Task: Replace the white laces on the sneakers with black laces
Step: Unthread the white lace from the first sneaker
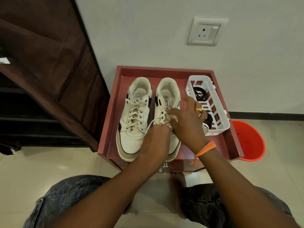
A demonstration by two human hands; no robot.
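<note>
Single head-worn view, steeply downward and forward (wide-angle), close above the red tray (pixel 113 112) against the wall (pixel 148 30)

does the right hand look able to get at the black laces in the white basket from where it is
Probably yes: the right hand sits beside the open-topped white basket, and nothing covers the black laces. It is busy with the white lace, though.

Cream-white leather sneakers (pixel 148 116) with black panels sit on a maroon wooden tray-top (pixel 166 70); coiled black laces (pixel 199 94) fill a white slotted plastic basket (pixel 221 122).
</note>
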